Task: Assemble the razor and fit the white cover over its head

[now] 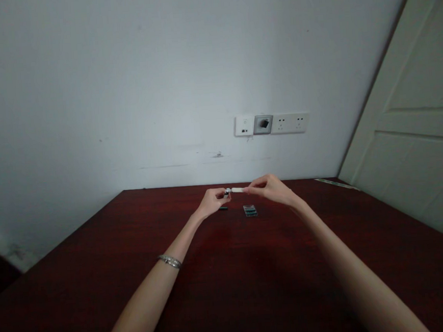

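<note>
My left hand (211, 201) is closed in a pinch on a small silver-and-dark piece (227, 191), too small to make out. From the right, my right hand (270, 189) pinches the end of a short flat white strip (237, 190). The strip's left end meets or nearly meets the small piece; whether they are joined I cannot tell. Just below my left fingers lies a small dark green piece (223, 208) on the table. A small clear case with green inside (250, 211) lies below and between the hands.
The dark red wooden table (231, 288) reaches back to a white wall (162, 89). Wall sockets (289, 123) sit above its far edge. At the back right lies a thin green-and-white strip (336, 183), near a pale door (414, 135).
</note>
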### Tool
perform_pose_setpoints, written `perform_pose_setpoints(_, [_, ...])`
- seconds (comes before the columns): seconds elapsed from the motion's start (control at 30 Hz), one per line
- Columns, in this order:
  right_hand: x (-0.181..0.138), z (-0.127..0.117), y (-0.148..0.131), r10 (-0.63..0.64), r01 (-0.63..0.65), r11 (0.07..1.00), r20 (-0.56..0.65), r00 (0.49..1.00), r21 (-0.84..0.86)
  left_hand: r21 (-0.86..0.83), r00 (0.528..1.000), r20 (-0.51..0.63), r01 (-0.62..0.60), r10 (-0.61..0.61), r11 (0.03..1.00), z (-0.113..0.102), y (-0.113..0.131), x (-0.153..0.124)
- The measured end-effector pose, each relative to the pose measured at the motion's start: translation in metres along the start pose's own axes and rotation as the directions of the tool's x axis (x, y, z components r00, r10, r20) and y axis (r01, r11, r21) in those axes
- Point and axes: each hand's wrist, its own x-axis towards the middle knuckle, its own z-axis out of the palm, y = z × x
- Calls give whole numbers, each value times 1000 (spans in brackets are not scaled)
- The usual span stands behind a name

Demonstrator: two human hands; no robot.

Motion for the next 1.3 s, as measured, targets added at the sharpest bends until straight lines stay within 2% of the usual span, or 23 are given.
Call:
perform_pose_setpoints(0.23, [0,11,-6,-2,2,1000,23,1000,19,20,1000,-7,13,-13,1000,3,2,1])
perform_pose_setpoints(0.4, [1,3,2,5,-5,1000,14,1000,25,-10,1000,-12,10,-10,1000,0,3,1])
perform_pose_setpoints(0.5, [1,-3,7,6,-6,998,-7,1000,58,-65,999,-2,38,-38,997,0,3,0])
perform_pose_setpoints(0.63, [3,-3,9,14,-10,997,-56,998,73,-198,990,28,142,-139,970,0,6,-3])
perform_pose_setpoints(0.8, [3,9,4,-11,-20,989,-206,979,-147,-254,963,136,259,-231,932,5,12,-5])
perform_pose_setpoints(0.87, [2,16,0,-9,-39,977,-223,975,-208,-256,956,166,277,-240,926,8,15,-5])
perform_pose_setpoints(1.0, [1,24,-3,-8,-38,978,-220,976,-203,-264,952,208,274,-223,925,12,18,-6])
perform_pose_setpoints(1.13, [3,16,9,18,-66,977,-228,973,-203,-286,958,214,249,-192,925,13,16,-6])
perform_pose_setpoints(1.3, [3,11,15,-3,-39,981,-209,978,-192,-284,970,182,211,-163,935,12,13,-5])
